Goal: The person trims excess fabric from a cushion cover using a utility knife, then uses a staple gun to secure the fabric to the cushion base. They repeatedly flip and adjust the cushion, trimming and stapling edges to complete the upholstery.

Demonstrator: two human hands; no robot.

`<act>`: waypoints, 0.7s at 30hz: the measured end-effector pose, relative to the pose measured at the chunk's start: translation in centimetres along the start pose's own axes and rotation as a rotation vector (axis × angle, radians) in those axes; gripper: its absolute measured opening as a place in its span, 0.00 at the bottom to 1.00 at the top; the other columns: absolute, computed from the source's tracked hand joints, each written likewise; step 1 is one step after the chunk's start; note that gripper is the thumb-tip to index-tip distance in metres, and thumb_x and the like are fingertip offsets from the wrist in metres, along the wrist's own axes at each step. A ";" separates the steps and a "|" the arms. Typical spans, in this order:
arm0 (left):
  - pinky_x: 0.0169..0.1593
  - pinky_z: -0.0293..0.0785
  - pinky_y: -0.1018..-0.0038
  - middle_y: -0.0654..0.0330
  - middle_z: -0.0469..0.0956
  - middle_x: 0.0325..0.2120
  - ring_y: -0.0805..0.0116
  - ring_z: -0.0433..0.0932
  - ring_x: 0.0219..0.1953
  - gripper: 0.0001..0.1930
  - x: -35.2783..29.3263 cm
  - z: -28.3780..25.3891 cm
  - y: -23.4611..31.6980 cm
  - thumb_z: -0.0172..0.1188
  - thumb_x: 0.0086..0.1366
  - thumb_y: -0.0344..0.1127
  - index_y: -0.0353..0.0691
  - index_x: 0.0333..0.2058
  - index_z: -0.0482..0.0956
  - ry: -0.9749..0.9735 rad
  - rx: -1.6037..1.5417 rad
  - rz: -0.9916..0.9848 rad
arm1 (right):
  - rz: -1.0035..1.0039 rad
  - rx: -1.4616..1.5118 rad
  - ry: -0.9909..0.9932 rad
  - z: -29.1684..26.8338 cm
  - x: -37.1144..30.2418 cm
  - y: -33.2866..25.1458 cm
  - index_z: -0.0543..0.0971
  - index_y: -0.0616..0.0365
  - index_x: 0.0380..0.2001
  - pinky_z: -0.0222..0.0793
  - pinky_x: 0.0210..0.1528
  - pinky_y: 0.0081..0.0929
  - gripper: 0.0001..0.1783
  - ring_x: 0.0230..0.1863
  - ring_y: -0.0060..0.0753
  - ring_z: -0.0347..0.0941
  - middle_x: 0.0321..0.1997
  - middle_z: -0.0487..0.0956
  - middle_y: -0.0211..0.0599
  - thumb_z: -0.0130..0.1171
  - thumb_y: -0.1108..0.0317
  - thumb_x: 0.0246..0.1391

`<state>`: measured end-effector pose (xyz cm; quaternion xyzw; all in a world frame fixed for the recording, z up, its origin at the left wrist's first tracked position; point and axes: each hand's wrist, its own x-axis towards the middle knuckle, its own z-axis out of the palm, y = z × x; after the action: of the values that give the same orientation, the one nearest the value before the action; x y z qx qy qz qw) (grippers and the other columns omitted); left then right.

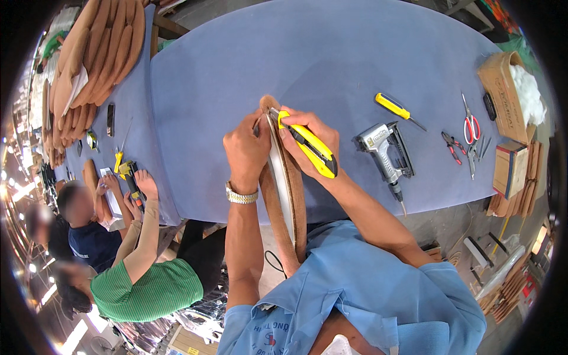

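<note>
A long, narrow piece covered in brown fabric [271, 198] stretches from my body toward the middle of the table, with a white strip [283, 183] showing along its length. My left hand [247, 145] is closed on the fabric edge near its far end; a small dark thing shows at the fingers, too small to name. In my right hand [313, 133] is a yellow and black utility knife [310, 145]. Its tip points left and touches or nearly touches the far end of the piece, beside my left fingers.
Right of my hands lie a staple gun [384, 151], a yellow screwdriver [393, 106], red-handled scissors [471, 127] and pliers [454, 147]. A cardboard box [503, 97] with white stuffing stands at the right edge. Co-workers, one in a green shirt [148, 287], work at the left beside stacked brown pieces [100, 47].
</note>
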<state>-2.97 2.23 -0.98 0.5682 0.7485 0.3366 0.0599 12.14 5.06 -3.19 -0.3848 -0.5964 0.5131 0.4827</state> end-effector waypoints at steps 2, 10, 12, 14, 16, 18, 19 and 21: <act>0.24 0.76 0.69 0.49 0.83 0.21 0.59 0.82 0.18 0.08 -0.1 0.0 0.4 0.68 0.63 0.30 0.33 0.40 0.87 -0.008 0.018 -0.026 | -0.039 -0.039 -0.009 -0.3 0.0 -0.2 0.82 0.60 0.44 0.79 0.48 0.22 0.10 0.47 0.27 0.85 0.53 0.85 0.50 0.68 0.75 0.59; 0.25 0.73 0.69 0.50 0.82 0.19 0.61 0.80 0.17 0.09 -0.2 0.7 0.9 0.66 0.66 0.35 0.36 0.40 0.88 0.025 -0.077 -0.197 | -0.122 -0.001 -0.014 -1.2 -0.2 -0.1 0.82 0.60 0.43 0.78 0.55 0.28 0.10 0.54 0.36 0.82 0.57 0.83 0.52 0.67 0.77 0.58; 0.26 0.73 0.69 0.51 0.82 0.19 0.61 0.80 0.17 0.10 -0.4 1.0 1.1 0.66 0.66 0.36 0.37 0.41 0.89 0.021 -0.113 -0.230 | -0.231 -0.132 0.068 -3.8 1.2 0.1 0.82 0.59 0.42 0.79 0.53 0.31 0.10 0.53 0.41 0.84 0.54 0.83 0.53 0.69 0.74 0.56; 0.26 0.73 0.69 0.51 0.82 0.19 0.60 0.79 0.17 0.10 -0.5 0.8 1.8 0.67 0.66 0.36 0.37 0.40 0.89 0.005 -0.117 -0.276 | -0.103 -0.178 0.083 -8.8 2.1 1.8 0.80 0.58 0.40 0.78 0.48 0.29 0.09 0.46 0.37 0.83 0.57 0.81 0.52 0.68 0.74 0.56; 0.27 0.73 0.70 0.53 0.84 0.21 0.66 0.79 0.19 0.12 -0.5 0.4 2.1 0.67 0.66 0.38 0.37 0.41 0.89 -0.081 -0.156 -0.330 | 0.102 -0.601 -0.038 -14.9 3.5 1.6 0.81 0.56 0.41 0.77 0.46 0.36 0.09 0.40 0.42 0.83 0.43 0.86 0.48 0.66 0.68 0.57; 0.27 0.73 0.71 0.54 0.84 0.22 0.69 0.78 0.19 0.12 -0.8 0.5 2.4 0.67 0.66 0.40 0.37 0.41 0.89 -0.112 -0.209 -0.351 | 0.307 -1.232 -0.250 -19.3 4.7 0.9 0.82 0.57 0.42 0.77 0.47 0.47 0.16 0.43 0.54 0.83 0.39 0.86 0.49 0.66 0.57 0.57; 0.27 0.73 0.71 0.54 0.84 0.22 0.69 0.78 0.19 0.13 -0.9 0.9 2.5 0.67 0.66 0.40 0.37 0.41 0.89 -0.100 -0.245 -0.343 | 0.359 -1.288 -0.300 -22.0 4.7 1.7 0.82 0.56 0.42 0.76 0.48 0.52 0.19 0.45 0.58 0.82 0.41 0.86 0.51 0.66 0.54 0.56; 0.27 0.72 0.71 0.54 0.84 0.22 0.67 0.78 0.19 0.13 -1.1 1.7 2.6 0.67 0.66 0.40 0.37 0.41 0.89 -0.071 -0.304 -0.332 | 0.443 -1.387 -0.386 -25.8 4.5 3.3 0.83 0.55 0.44 0.75 0.48 0.54 0.22 0.45 0.60 0.81 0.42 0.86 0.52 0.67 0.50 0.55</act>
<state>0.35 2.27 -1.09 0.4333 0.7699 0.4107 0.2256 35.98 16.15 -5.41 -0.6147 -0.7655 0.1633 -0.0979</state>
